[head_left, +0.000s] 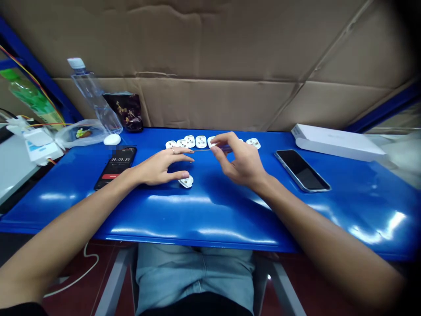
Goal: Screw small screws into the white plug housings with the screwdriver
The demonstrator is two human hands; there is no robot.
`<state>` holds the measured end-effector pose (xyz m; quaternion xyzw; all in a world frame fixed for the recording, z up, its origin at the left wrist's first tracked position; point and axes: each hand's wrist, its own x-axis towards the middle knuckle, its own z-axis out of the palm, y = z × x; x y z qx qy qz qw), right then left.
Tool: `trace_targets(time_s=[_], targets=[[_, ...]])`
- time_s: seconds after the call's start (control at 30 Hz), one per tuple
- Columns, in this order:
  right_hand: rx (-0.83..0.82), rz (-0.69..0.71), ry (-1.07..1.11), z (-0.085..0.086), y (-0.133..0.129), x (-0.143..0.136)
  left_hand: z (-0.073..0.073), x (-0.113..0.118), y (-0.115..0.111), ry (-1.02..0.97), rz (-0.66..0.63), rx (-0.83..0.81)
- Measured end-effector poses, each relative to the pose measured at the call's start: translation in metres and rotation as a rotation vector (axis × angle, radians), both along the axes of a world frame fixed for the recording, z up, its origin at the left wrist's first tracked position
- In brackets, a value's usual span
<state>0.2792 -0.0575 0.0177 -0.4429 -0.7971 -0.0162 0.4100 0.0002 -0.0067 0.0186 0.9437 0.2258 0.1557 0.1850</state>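
Observation:
My left hand hovers over the blue table with its fingers stretched and spread, a ring on one finger. Its thumb lies over the edge of a small white socket-like piece with metal spots. My right hand is curled, thumb and index tip close together around one end of a thin brownish stick. The stick's other end reaches the fingertips of my left hand. Behind both hands stands a row of several similar white pieces, partly hidden by my right hand.
A phone showing a timer lies at left, below a round white piece. Further back are a clear bottle, a dark packet and a plastic bag. Another phone and a white box lie at right.

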Motion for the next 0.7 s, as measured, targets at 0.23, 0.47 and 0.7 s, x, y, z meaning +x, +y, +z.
trace_targets(time_s=[0.23, 0.47, 0.7], targets=[[0.011, -0.021, 0.029, 0.002, 0.0, 0.001, 0.012, 0.0, -0.004, 0.108, 0.129, -0.112], [0.018, -0.022, 0.018, 0.002, 0.001, 0.003, 0.015, 0.001, -0.007, 0.016, 0.051, -0.195], [0.035, -0.026, 0.001, 0.003, 0.001, 0.004, 0.029, -0.017, 0.008, -0.064, 0.174, -0.034]])
